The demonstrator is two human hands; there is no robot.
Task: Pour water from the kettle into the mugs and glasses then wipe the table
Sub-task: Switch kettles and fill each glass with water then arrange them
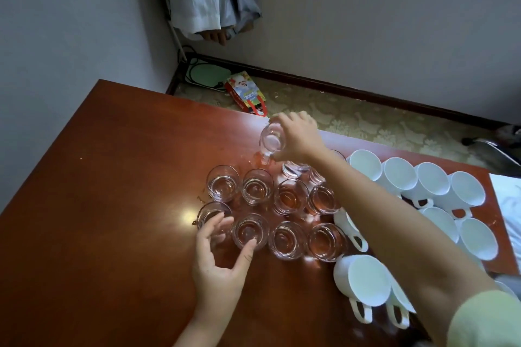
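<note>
Glasses (282, 205) stood clustered near the middle of the reddish-brown wooden surface (112, 205), short clear tumblers with thick ribbed bases. 4 made a far row and 4 a near row, each holding a shallow layer of clear liquid that took its tint from the wood beneath. At 12 o'clock from the cluster, the right hand (296, 135) gripped a tilted glass (270, 138) from above, fingers curled round its wall, its mouth turned toward 9 o'clock and its lower edge close to the surface; whether it touched could not be told. A small wet patch (260, 159) glistened just under it. The left hand (220, 259), at 7 o'clock from the cluster, was spread wide with fingers loosely bent, its fingertips at the rim of the near-left glass (211, 215) and its thumb beside the next glass (249, 231), holding nothing.

White mugs (423, 191) crowded the surface at 3 o'clock from the glasses, many tipped on their sides with handles pointing toward 6 o'clock, their interiors showing plain white. 1 more mug (363, 280) lay at 5 o'clock.
</note>
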